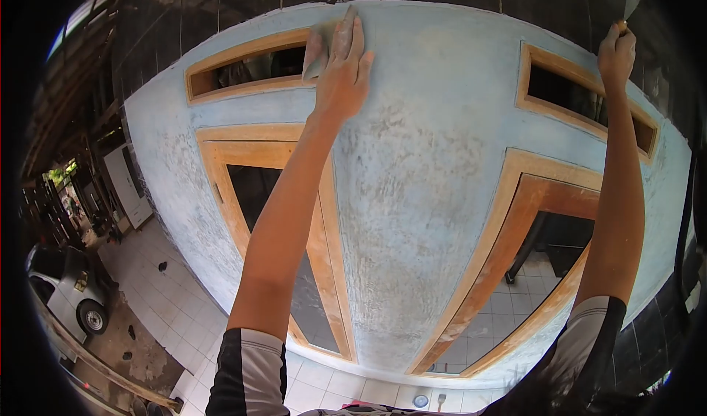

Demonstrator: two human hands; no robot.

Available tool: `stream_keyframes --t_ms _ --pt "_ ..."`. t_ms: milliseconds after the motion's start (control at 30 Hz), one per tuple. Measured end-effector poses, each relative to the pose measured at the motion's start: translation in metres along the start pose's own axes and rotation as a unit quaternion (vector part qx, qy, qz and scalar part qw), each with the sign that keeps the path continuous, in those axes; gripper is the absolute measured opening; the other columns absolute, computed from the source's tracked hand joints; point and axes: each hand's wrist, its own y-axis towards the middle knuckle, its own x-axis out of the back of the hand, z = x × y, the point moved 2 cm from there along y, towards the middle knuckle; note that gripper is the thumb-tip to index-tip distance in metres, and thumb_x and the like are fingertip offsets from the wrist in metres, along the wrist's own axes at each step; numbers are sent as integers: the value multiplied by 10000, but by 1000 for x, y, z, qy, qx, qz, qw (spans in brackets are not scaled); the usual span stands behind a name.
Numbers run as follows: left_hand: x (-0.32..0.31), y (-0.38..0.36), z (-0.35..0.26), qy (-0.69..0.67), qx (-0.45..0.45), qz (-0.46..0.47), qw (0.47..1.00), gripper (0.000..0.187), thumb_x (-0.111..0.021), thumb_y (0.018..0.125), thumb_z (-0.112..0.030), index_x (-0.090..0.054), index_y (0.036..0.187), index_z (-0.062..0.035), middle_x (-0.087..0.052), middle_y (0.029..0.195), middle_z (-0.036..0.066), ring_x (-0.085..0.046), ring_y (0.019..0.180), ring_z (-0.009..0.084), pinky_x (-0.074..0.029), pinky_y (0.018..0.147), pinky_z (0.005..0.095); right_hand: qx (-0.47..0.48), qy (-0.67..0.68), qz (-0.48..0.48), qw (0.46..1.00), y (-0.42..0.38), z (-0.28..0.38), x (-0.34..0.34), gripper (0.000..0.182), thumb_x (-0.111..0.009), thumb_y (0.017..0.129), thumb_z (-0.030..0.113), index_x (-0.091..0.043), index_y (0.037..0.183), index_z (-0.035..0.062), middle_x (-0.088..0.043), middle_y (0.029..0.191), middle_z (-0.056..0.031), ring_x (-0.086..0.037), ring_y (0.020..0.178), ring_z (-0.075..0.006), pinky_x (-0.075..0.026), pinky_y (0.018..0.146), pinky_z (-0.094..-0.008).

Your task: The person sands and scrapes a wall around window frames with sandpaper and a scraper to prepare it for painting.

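- Left hand lies flat, fingers extended, pressing a sanding pad against the blue wall beside the upper left vent frame.
- Right hand is closed around a scraper, raised far right.
- Judgement: keep even pressure, short overlapping strokes, clear of the wood.

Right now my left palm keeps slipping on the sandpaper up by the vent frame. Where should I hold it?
Probably by its lower edge. The sandpaper lies flat on the wall under the left hand, with a strip showing past the thumb side. Come from below, along your arm, fingers spread over its middle and the thumb pinning that free strip, since a flat sheet offers nothing to wrap around.
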Motion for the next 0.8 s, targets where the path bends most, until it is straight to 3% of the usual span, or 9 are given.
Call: stream_keyframes --t_ms 100,167,200,267,300,367,467,733,800 --pt "-5 -9 -9 201 -33 -11 979 654 -464 1082 -267 -201 1612 9 -316 1660 157 -309 1505 425 -408 1150 463 -71 -4 -12 997 -9 0 -32 520 -504 1025 411 -568 1295 -29 -639 1276 -273 -581 1216 -464 -436 1011 -592" --pt "-7 -44 -19 -102 2 -19 995 680 -451 1094 -275 -134 1623 10 -398 1611 184 -396 1449 453 -423 1129 427 -60 -9 -25 998 -19 0 -40 523 -498 1025 414 -571 1302 -23 -627 1309 -266 -557 1244 -477 -419 1024 -613" --pt "-5 -54 -23 -94 3 -16 995 680 -451 1094 -275 -134 1623 10 -398 1611 184 -396 1449 453 -423 1129 427 -44 -21 -41 998 -23 1 -42 526 -492 1026 418 -574 1308 -18 -614 1342 -258 -533 1273 -490 -402 1037 -634" --pt "-1 -66 -16 -256 187 19 948 638 -489 1087 -245 -235 1596 43 -500 1541 187 -489 1392 435 -430 1113 398 -31 -20 -35 999 -20 -7 -49 543 -479 1027 435 -570 1335 -2 -606 1363 -260 -531 1257 -519 -402 1055 -618" --pt "-2 -63 -9 -247 190 22 950 638 -489 1087 -245 -235 1596 43 -500 1541 187 -489 1392 435 -430 1113 398 2 -16 -43 999 -16 -24 -59 549 -472 1027 445 -572 1342 6 -606 1367 -257 -528 1258 -525 -403 1058 -613" --pt "-1 -51 1 -144 73 -87 983 534 -562 1062 -211 -436 1516 41 -548 1507 169 -507 1396 385 -412 1122 385 26 -16 -39 999 -13 -28 -60 550 -459 1032 451 -584 1329 6 -607 1366 -261 -518 1266 -530 -407 1068 -579" --pt "11 -49 -16 -141 47 -24 989 443 -662 1006 -192 -606 1397 10 -598 1461 152 -478 1435 329 -354 1169 409 44 -56 18 997 -5 -52 -74 553 -380 1063 480 -633 1297 47 -655 1281 -252 -570 1228 -477 -398 1053 -579" --pt "16 -47 6 -61 -54 42 996 573 -725 941 -307 -599 1414 -9 -558 1511 118 -311 1533 356 -242 1234 481 -40 -78 32 996 -8 -64 -80 674 -319 1037 585 -582 1412 91 -574 1420 -258 -494 1351 -474 -328 1157 -543" --pt "11 -53 7 -7 -81 73 994 599 -697 961 -336 -567 1450 -15 -521 1546 115 -281 1546 356 -237 1238 491 53 3 5 999 1 -102 -107 702 -307 1036 594 -521 1478 91 -545 1461 -252 -469 1387 -459 -309 1182 -517"
